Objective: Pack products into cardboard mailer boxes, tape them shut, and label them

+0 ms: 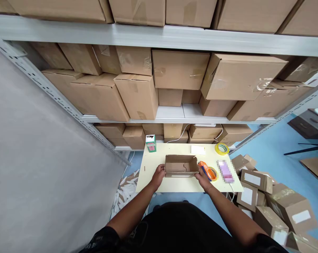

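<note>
An open-topped cardboard box [182, 174] rests on or just above the pale yellow table [150, 182], with a light label strip along its near side. My left hand [158, 175] grips its left end, and my right hand [201, 177] grips the right end. Inside, the box shows bare brown walls and what looks like a thin curved line. Just beyond my right hand lies an orange and blue tape dispenser [206, 170] with a yellow roll. Toward the back left of the table stands a small green and white box [150, 143].
A yellow tape roll [222, 149], a white card [198, 150] and a blurred purple object [225, 171] lie on the table. Metal shelving [159, 37] full of cartons rises behind it. Labelled boxes [293, 207] pile on the right floor; white scraps [124, 193] lie on the left.
</note>
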Demonstrator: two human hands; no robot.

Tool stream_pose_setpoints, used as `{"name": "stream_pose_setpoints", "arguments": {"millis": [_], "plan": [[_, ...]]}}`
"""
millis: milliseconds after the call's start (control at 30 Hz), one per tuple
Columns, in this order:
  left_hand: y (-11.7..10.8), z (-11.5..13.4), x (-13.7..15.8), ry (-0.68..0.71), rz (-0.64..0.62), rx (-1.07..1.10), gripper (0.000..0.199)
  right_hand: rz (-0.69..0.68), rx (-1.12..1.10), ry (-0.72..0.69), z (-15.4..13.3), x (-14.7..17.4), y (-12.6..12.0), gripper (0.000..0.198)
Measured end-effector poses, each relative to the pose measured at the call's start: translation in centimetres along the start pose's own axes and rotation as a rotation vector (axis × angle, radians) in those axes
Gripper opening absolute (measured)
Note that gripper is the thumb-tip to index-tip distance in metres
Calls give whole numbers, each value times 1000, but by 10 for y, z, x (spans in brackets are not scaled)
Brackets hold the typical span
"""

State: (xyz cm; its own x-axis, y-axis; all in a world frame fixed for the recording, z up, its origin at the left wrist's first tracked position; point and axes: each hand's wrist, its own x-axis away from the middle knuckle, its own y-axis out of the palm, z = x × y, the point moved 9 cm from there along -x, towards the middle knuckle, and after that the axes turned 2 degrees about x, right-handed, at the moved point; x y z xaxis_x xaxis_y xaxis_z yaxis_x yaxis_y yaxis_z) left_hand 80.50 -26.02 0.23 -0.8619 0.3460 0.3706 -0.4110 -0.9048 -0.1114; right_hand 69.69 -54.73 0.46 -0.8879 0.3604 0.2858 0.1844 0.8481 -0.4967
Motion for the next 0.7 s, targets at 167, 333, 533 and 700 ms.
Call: {"name": "stream_pose_setpoints", "arguments": {"millis": [167,333,533,700], "plan": [[-1,20,-6,-99,-29,31,56,5,-262,216,10,1,7,66],[1,23,-12,-159,5,-129,64,72,-289,329,15,-2,9,65],[5,8,-11,-167,35,-65,46,27,-257,327,18,-5,6,39],[6,0,-4,-176,141,29,47,-60,-307,252,11,-10,2,38]]}}
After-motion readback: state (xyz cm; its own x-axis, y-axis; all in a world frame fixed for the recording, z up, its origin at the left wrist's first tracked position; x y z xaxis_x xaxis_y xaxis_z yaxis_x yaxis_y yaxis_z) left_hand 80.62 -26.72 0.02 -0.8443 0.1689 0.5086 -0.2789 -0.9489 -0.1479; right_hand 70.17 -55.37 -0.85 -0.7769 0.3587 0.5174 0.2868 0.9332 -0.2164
